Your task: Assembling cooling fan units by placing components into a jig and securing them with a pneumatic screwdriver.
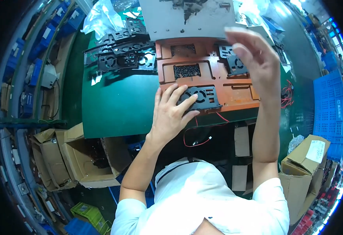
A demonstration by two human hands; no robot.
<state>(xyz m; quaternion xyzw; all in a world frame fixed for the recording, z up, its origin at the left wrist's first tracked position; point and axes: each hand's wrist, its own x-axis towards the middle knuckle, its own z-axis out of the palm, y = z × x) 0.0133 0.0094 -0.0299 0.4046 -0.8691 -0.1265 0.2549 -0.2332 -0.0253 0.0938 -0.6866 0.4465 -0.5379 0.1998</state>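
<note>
My left hand (170, 110) lies with spread fingers on a black metal fan bracket (207, 97), pressing its left part. The bracket has a round vent cutout and rests in the near part of an orange fixture (210, 74). Red wires (198, 144) with a white connector hang from the near edge. My right hand (257, 58) is raised above the fixture's right side, fingers curved and apart from the thumb, and I see nothing in it. Below it, a second black bracket (236, 64) sits in the fixture, partly hidden. Small black screws (187, 71) fill a recess in the middle.
Black brackets (120, 56) are piled on the green table (116, 102) at left. A pale machine panel (187, 23) stands behind the fixture. Cardboard boxes (89, 156) flank me below the table. A blue crate (330, 113) stands at right, shelves with blue bins (42, 43) at left.
</note>
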